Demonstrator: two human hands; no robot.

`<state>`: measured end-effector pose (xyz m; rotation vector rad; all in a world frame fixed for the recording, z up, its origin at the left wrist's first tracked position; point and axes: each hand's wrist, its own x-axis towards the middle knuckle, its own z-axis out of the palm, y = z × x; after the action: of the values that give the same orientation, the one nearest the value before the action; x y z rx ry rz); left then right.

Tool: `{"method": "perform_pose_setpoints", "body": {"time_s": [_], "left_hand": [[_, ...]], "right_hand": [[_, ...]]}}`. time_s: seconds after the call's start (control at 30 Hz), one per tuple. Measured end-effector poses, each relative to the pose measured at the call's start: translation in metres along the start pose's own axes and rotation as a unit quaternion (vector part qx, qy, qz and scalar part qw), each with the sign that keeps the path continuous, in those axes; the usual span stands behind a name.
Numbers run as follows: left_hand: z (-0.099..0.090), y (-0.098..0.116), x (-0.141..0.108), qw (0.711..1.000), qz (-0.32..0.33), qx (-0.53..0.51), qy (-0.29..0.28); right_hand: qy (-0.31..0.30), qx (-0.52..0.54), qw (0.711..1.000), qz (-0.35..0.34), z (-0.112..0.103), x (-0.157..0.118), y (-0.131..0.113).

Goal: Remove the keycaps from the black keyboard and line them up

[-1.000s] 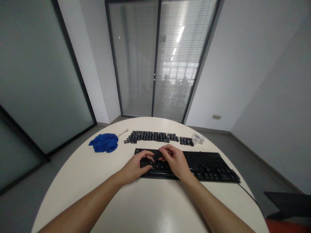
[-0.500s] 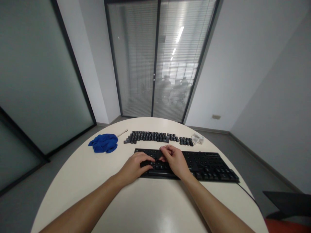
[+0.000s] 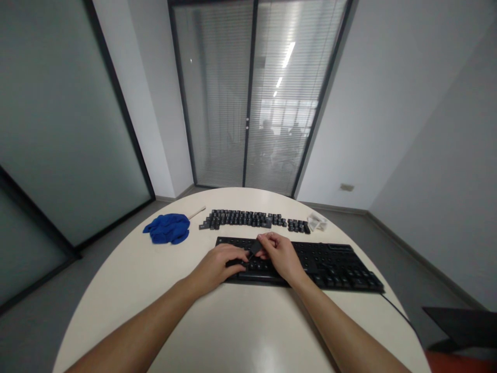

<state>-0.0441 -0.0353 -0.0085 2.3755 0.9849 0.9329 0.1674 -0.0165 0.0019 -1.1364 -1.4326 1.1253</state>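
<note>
A black keyboard lies across the table, some of its keycaps off. My left hand rests on its left part, thumb and forefinger apart at the keys; nothing shows between them. Just to the right, my right hand pinches a small dark flat piece above the keyboard, its lower end near my left fingertips. Beyond the keyboard, loose black keycaps stand in rows, with a smaller group further right.
A crumpled blue cloth and a thin pale stick lie at the left of the round table. Clear crumpled plastic sits at the right. A cable runs off the right edge beside a dark chair part.
The dark piece in my right hand has turned so that its flat face shows more. Both hands stay at nearly the same place; the view has shifted very slightly.
</note>
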Motion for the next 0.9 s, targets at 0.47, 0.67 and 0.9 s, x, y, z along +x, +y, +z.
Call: {"method": "perform_pose_setpoints", "body": {"time_s": [0.47, 0.67, 0.9], "left_hand": [[-0.003, 0.009, 0.0, 0.996, -0.07, 0.035, 0.03], [0.004, 0.002, 0.0, 0.993, -0.101, -0.05, 0.044], [0.005, 0.001, 0.002, 0.985, -0.111, -0.126, 0.028]], "right_hand": [[0.019, 0.024, 0.999, -0.01, 0.0, 0.0, 0.003], [0.018, 0.022, 1.0, -0.009, 0.0, 0.0, 0.003], [0.018, 0.022, 1.0, -0.003, 0.0, 0.001, 0.004]]}}
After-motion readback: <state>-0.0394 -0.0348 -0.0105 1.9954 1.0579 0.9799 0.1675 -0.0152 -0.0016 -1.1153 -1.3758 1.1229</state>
